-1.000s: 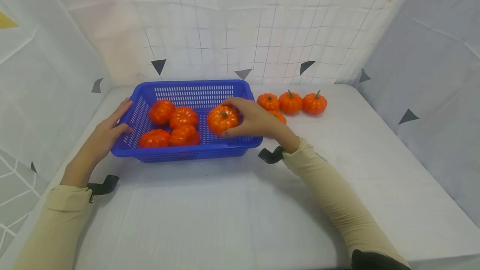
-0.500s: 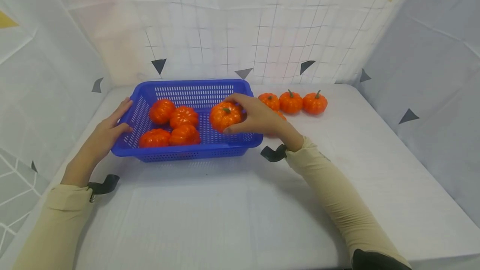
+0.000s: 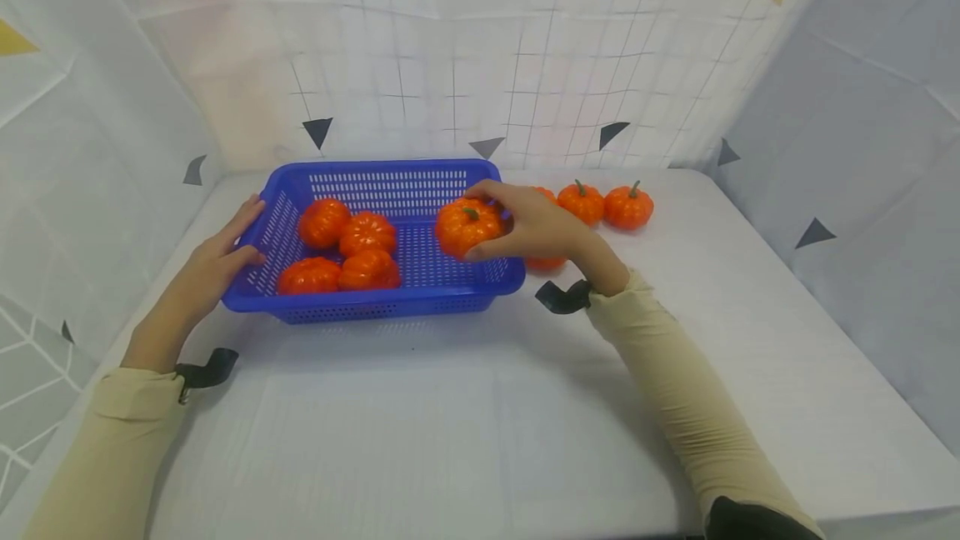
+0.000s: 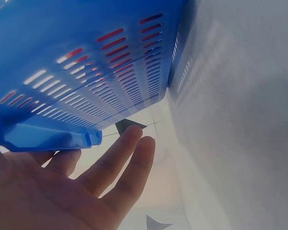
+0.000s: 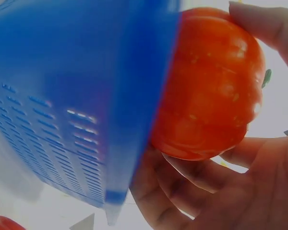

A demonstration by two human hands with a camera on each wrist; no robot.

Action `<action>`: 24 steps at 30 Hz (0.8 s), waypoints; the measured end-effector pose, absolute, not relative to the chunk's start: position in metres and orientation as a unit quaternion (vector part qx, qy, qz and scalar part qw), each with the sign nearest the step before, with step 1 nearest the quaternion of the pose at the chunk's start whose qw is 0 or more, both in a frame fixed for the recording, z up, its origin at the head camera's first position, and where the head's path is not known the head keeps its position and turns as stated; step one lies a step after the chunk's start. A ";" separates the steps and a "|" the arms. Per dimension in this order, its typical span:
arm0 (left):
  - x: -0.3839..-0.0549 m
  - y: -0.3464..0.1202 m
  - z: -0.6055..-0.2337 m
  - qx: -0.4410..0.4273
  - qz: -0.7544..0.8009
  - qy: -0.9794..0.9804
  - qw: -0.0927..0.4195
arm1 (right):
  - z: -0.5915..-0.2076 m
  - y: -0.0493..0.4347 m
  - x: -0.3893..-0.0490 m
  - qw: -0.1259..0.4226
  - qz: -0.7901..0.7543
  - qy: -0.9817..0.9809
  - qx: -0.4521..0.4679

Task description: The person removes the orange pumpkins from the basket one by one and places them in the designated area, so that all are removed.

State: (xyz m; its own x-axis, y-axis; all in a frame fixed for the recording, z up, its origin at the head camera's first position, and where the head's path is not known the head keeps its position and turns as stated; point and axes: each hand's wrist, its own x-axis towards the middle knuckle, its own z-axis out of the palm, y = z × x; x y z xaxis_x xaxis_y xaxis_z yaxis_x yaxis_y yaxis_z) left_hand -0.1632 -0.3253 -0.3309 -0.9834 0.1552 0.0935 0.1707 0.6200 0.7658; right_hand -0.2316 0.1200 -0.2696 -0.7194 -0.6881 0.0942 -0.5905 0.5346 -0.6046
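My right hand point(image 3: 536, 226) grips a small orange pumpkin point(image 3: 468, 228) with a green stem, thumb and fingers around its side. In the head view it is over the right end of a blue plastic basket point(image 3: 390, 299); the right wrist view shows the held pumpkin point(image 5: 211, 86) partly hidden by the basket wall point(image 5: 77, 115). My left hand point(image 3: 201, 280) rests on the basket's left rim. In the left wrist view, fingers of the left hand point(image 4: 62, 201) stretch out beside the rim. Several pumpkins, one of them a glossy pumpkin point(image 3: 324, 223), lie in the basket's left half.
More pumpkins stand on the white table point(image 3: 420, 440) right of the basket, among them an upright pumpkin point(image 3: 628, 207) at the back; some are partly behind my right hand. A white patterned cloth point(image 3: 465, 48) hangs behind, with cloth walls on both sides.
My right hand has moved right and slightly away from me with the pumpkin, toward the basket's right rim. My left hand and the basket have stayed in place.
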 end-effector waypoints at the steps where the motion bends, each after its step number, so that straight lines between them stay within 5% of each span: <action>1: -0.163 -0.325 -0.331 -0.090 -0.425 -0.900 0.009 | -0.269 0.121 -0.232 0.077 -0.311 0.873 -0.368; 24: -0.163 -0.328 -0.335 -0.100 -0.431 -0.896 0.015 | -0.258 0.153 -0.229 0.071 -0.342 0.874 -0.337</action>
State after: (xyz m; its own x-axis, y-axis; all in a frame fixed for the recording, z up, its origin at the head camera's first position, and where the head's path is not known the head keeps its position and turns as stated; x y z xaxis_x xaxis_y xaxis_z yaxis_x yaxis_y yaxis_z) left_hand -0.1628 -0.3284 -0.3348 -0.9794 0.1675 0.1128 0.1927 0.6076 0.7705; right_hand -0.2288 0.1527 -0.2577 -0.7627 -0.6378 0.1068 -0.5412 0.5391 -0.6454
